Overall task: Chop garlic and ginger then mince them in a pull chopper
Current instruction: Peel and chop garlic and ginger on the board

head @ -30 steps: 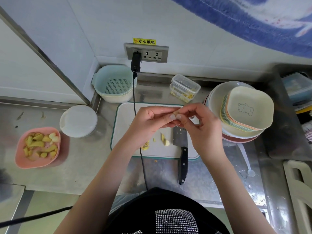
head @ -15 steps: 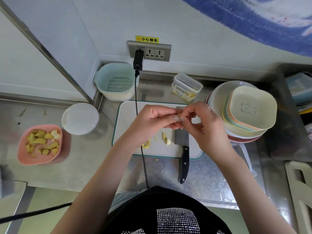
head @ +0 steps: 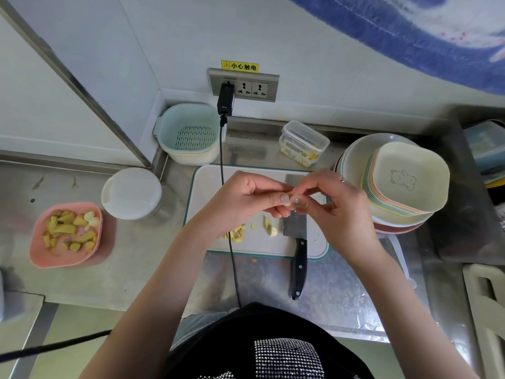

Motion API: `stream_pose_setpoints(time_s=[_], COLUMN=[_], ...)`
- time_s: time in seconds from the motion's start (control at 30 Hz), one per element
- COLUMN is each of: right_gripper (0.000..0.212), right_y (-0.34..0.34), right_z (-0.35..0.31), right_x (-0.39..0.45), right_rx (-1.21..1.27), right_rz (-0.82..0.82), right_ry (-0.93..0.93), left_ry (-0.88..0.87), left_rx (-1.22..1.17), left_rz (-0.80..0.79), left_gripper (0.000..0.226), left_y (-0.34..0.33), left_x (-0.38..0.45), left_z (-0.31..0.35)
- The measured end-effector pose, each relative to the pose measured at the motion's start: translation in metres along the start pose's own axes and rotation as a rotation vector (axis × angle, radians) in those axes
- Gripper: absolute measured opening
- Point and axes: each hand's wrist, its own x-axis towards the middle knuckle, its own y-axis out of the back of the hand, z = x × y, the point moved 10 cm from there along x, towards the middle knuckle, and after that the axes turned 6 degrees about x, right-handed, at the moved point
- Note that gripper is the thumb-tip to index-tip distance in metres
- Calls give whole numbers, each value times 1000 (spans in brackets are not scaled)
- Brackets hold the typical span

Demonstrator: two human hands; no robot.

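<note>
Pinched between left hand (head: 243, 199) and right hand (head: 332, 207), too small to identify. Knife (head: 296, 236) blade partly hidden beneath both. Behind right hand, lidded box (head: 303, 143) contents blurred.

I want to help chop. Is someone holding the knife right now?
No, the knife lies on the cutting board while both hands pinch a small piece above it.

**Counted on the counter**

Two hands, left hand (head: 246, 198) and right hand (head: 333, 206), meet over one cutting board (head: 207, 184). One knife (head: 296, 242) lies below the right hand. Left of the left hand: one pink bowl (head: 38, 250), one white lid (head: 131, 192). Beyond the hands: one colander (head: 188, 132), one clear box (head: 303, 143).
</note>
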Motion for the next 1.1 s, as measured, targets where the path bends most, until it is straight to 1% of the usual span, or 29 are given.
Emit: stream_pose_setpoints(time_s=[0.23, 0.33, 0.5, 0.63, 0.77, 0.83, 0.93, 1.0, 1.1], right_gripper=[5, 2, 6, 5, 6, 11, 19, 18, 12], right_y=[-4, -8, -9, -7, 0, 3, 4, 6, 12], right_z=[-10, -17, -21, -17, -16, -15, -15, -14, -16], right_x=[3, 4, 3, -1, -3, -3, -2, -1, -1], right_rx=[-104, -181, -241, -165, -68, -42, -56, -40, -37], right_rz=[-12, -44, -41, -39, 29, 44, 36, 56, 104], right_ry=[34, 92, 130, 95, 69, 54, 38, 17, -5], left_ry=[1, 5, 36, 65, 76, 72, 57, 44, 21], left_rx=[-88, -117, -282, -365, -408, -397, -367, -359, -356], left_rz=[37, 31, 60, 56, 55, 57, 92, 119, 103], left_gripper=[24, 22, 22, 21, 19, 17, 22, 20, 25], left_y=[1, 1, -3, -6, -8, -8, -5, -3, -4], left_x=[-3, -3, -4, -4, -5, -6, -7, -8, -10], left_z=[1, -2, -9, -12, -11, -9, -8, -6, -3])
